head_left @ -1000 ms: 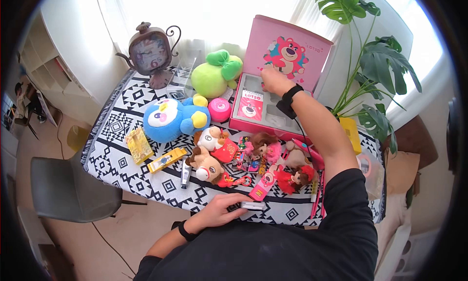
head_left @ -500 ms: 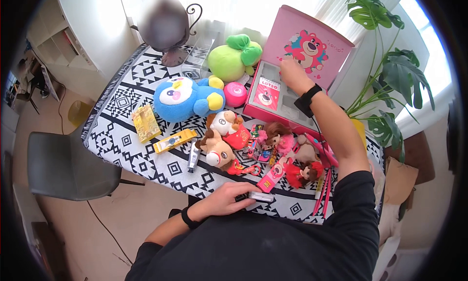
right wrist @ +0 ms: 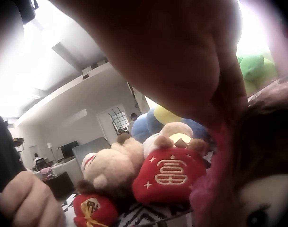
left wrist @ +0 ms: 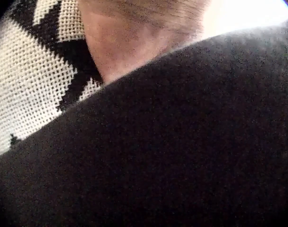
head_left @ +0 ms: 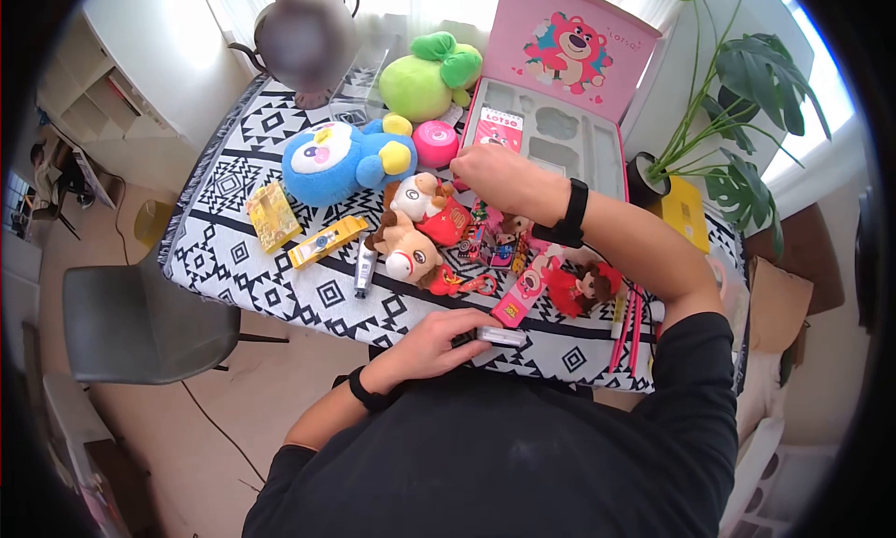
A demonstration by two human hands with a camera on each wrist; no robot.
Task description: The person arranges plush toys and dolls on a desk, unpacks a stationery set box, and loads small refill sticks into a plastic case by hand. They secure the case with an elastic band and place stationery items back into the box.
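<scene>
Near the table's front edge, my left hand (head_left: 431, 346) pinches a small flat silvery-clear case (head_left: 501, 335). A pink box of toy-bear cards or stickers (head_left: 525, 291) lies just beyond it. My right hand (head_left: 509, 179) hangs over the dolls in front of the pink gift box (head_left: 630, 27), its fingertips hidden beneath. In the right wrist view its fingers reach down beside pink fluff (right wrist: 208, 189) and a doll's face (right wrist: 267, 201); I cannot tell whether they grip anything. Left of it sit a plush horse (head_left: 403, 247) and a white plush with a red pouch (right wrist: 168, 176).
The gift box's grey tray (head_left: 597, 155) holds a pink LOTSO pack (head_left: 500, 123). A blue plush bird (head_left: 341, 169), green plush (head_left: 415, 88) and pink round case (head_left: 437, 144) stand left of it. A red-dressed doll (head_left: 574, 293) lies rightward; a potted plant (head_left: 653, 179) stands behind.
My right hand has left the back of the gift box's tray and come forward and left, over the dolls. The left hand still pinches the small case.
</scene>
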